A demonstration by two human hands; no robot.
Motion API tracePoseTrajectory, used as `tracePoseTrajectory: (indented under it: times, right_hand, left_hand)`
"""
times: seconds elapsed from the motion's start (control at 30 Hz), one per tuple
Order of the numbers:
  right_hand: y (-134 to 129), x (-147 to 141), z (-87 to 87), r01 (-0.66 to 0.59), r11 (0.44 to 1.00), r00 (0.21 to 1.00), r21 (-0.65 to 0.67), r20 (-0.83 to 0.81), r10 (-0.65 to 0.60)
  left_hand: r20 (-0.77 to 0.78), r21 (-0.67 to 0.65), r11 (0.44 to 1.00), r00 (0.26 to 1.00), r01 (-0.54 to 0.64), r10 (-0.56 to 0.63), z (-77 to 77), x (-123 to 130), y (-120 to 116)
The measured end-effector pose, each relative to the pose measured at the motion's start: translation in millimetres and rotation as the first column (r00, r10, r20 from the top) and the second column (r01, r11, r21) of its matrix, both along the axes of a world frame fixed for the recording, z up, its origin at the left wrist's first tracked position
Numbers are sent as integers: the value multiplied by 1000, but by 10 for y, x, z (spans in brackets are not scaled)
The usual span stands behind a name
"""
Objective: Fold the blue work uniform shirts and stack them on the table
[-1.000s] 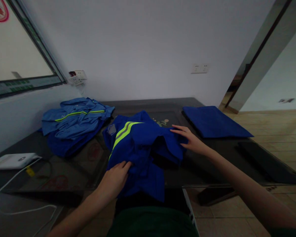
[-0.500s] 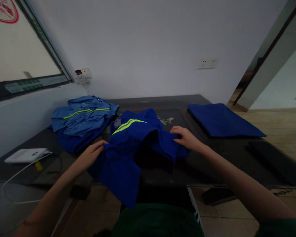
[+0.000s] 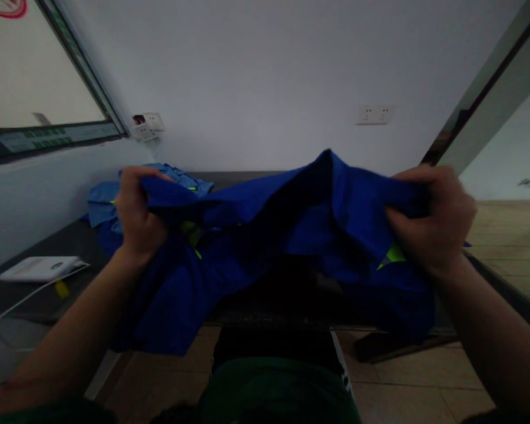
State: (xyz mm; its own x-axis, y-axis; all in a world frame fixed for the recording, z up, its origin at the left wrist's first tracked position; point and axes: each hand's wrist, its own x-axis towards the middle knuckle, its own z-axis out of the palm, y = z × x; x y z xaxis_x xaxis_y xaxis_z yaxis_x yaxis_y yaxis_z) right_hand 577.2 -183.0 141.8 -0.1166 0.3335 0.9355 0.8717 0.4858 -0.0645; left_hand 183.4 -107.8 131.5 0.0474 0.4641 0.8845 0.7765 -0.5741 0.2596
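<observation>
A dark blue jacket (image 3: 247, 235) with bright yellow-green stripes is stretched between my hands, raised above the table. My left hand (image 3: 139, 212) is closed on one end of its upper edge. At the other end my right hand (image 3: 433, 215) grips the cloth, thumb in front and fingers folded behind. Between the hands the cloth sags and gapes, with one peak standing up right of the middle. Its lower parts hang down over the table's front edge. Behind my left hand lies a lighter blue jacket (image 3: 101, 203), partly hidden.
On the left of the dark table (image 3: 77, 241) lies a white power bank (image 3: 42, 268) with a white cable (image 3: 24, 303). A wall with sockets (image 3: 375, 114) rises behind the table. The held jacket hides most of the tabletop.
Both hands have risen and moved apart, lifting the dark blue jacket off the table and spreading it wide. The folded blue cloth on the right is now nearly all hidden.
</observation>
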Motion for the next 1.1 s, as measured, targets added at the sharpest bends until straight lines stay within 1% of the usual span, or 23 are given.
tracePoseTrajectory:
  times: [0.03, 0.07, 0.1, 0.13, 0.17, 0.2, 0.23, 0.27, 0.3, 0.33, 0.37, 0.4, 0.47, 0.5, 0.57, 0.63, 0.7, 0.77, 0.83, 0.9, 1.0, 1.03, 1.1]
  right_hand:
    - [-20, 21, -135, -35, 998, 993, -59, 109, 41]
    - [-41, 48, -288, -74, 982, 970, -176, 216, 112]
    - [-67, 83, -445, -90, 939, 934, -333, 299, 196]
    - [-101, 125, -594, -83, 867, 898, -491, 341, 278]
    - [-143, 174, -724, -68, 776, 872, -627, 340, 352]
    - [-193, 230, -826, -58, 680, 865, -731, 303, 400]
    - [-245, 290, -897, -66, 593, 870, -803, 244, 428]
    - [-294, 353, -935, -87, 524, 885, -847, 176, 431]
    - [-335, 413, -945, -122, 481, 902, -868, 105, 419]
    - [-362, 465, -934, -167, 465, 914, -870, 41, 404]
    - [-373, 507, -909, -213, 473, 921, -855, -14, 390]
    - [-367, 533, -880, -254, 496, 925, -830, -59, 376]
    - [-317, 534, -838, -312, 550, 927, -774, -122, 355]
    - [-278, 510, -836, -326, 567, 927, -757, -138, 349]
    - [-187, 428, -878, -332, 566, 926, -754, -147, 348]
    - [-95, 324, -971, -330, 537, 919, -777, -135, 370]
    - [-13, 226, -1082, -318, 512, 916, -798, -119, 383]
    - [53, 150, -1172, -307, 507, 919, -806, -113, 378]
    - [95, 104, -1210, -303, 518, 925, -799, -116, 363]
    - [103, 88, -1186, -313, 554, 930, -772, -131, 343]
    - [49, 96, -1044, -340, 633, 935, -695, -178, 307]
    - [20, 97, -973, -344, 658, 937, -669, -197, 288]
    - [-37, 84, -795, -329, 697, 944, -637, -226, 239]
  left_hand:
    - [-113, -33, 998, 992, 60, -63, -163, 10, 7]
    - [-249, -96, 987, 957, 127, -147, -343, 10, -6]
    - [-385, -194, 965, 891, 177, -241, -521, -2, -43]
    - [-489, -325, 924, 800, 203, -348, -682, -24, -104]
    - [-541, -462, 861, 702, 212, -463, -812, -54, -187]
    - [-537, -586, 784, 624, 207, -567, -901, -90, -285]
    - [-491, -684, 701, 585, 200, -646, -947, -128, -389]
    - [-413, -755, 623, 589, 206, -695, -952, -164, -489]
    - [-317, -795, 562, 635, 228, -705, -923, -193, -575]
    - [-218, -807, 531, 706, 257, -674, -873, -211, -639]
    - [-133, -799, 532, 780, 281, -611, -815, -214, -677]
    - [-78, -778, 560, 840, 285, -536, -761, -202, -689]
    - [-92, -734, 639, 897, 232, -432, -704, -141, -641]
    - [-151, -715, 671, 895, 195, -421, -711, -99, -590]
    - [-289, -698, 701, 838, 146, -463, -789, -16, -462]
    - [-385, -711, 695, 764, 113, -518, -921, 46, -331]
    - [-441, -732, 678, 714, 65, -544, -1051, 84, -229]
    - [-478, -742, 670, 686, 17, -548, -1134, 110, -174]
    - [-493, -740, 673, 691, -12, -530, -1147, 131, -162]
    - [-453, -744, 668, 731, 6, -511, -1091, 137, -181]
    - [-293, -748, 659, 849, 83, -440, -909, 102, -223]
    - [-233, -733, 674, 896, 93, -377, -828, 85, -235]
    - [-128, -668, 741, 970, 71, -208, -635, 63, -256]
